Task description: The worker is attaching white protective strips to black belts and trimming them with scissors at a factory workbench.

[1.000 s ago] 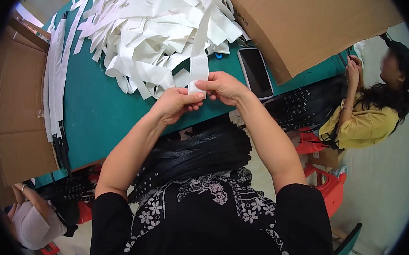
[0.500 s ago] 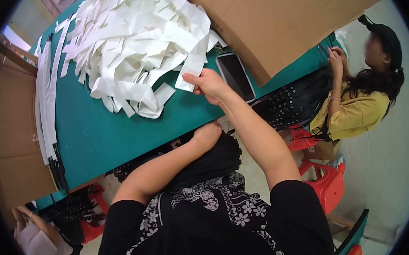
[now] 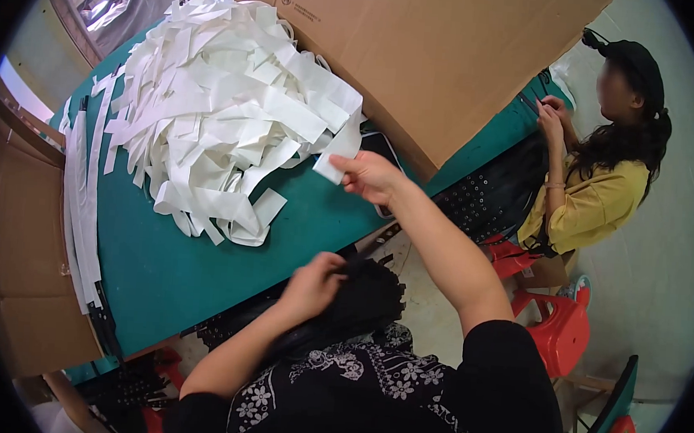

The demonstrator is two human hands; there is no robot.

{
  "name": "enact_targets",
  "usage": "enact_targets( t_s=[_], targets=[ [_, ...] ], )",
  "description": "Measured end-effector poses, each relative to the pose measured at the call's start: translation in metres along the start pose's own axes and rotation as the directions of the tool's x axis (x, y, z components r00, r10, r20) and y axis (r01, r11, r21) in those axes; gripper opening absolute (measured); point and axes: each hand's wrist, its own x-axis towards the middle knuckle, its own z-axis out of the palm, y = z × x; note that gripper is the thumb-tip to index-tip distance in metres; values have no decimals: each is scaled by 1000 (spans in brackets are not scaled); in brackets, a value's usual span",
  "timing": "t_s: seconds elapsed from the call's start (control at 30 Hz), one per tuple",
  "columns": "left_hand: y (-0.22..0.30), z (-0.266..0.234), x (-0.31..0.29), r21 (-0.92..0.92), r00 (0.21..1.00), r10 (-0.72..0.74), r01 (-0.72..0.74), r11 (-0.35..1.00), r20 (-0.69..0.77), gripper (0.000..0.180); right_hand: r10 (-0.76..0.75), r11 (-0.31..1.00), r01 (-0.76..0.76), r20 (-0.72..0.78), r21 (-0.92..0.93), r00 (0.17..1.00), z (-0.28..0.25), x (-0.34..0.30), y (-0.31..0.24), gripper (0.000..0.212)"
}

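My right hand [image 3: 372,180] pinches the free end of a white strip [image 3: 341,141] between thumb and fingers, at the table's near edge. The strip's other end runs into a big tangled pile of white strips [image 3: 217,119] on the green table [image 3: 177,285]. Below the table edge, my left hand [image 3: 311,286] is closed on a black strap [image 3: 367,250], smeared by motion, that reaches up and right with metal eyelets near its end. More black material [image 3: 366,294] lies on my lap under that hand. A phone [image 3: 384,151] is partly hidden behind my right hand.
A large cardboard box [image 3: 430,69] stands on the table behind the phone. Another cardboard box [image 3: 22,258] is at the left, beside long white strips [image 3: 82,206]. A co-worker in yellow [image 3: 606,194] sits at the right, near a red stool [image 3: 560,336].
My right hand keeps its pinch on the white strip, now lower and slightly right in the view. My left hand has moved left and down, and the black strap now shows.
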Motion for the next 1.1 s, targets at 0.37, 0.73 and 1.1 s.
enact_targets(
  t_s=[0.37,0.73,1.1],
  targets=[
    [2,-109,-53,-720,904,-204,-145,679,-375,9,40,978,-88,245,190,969,7,-15,-3,21],
    [10,-76,-34,-536,908,-161,364,762,387,15,-56,849,-51,186,526,981,66,-2,17,23],
    [0,-96,86,-841,930,-368,189,506,-12,26,-61,998,58,268,19,961,70,-25,35,23]
  ],
)
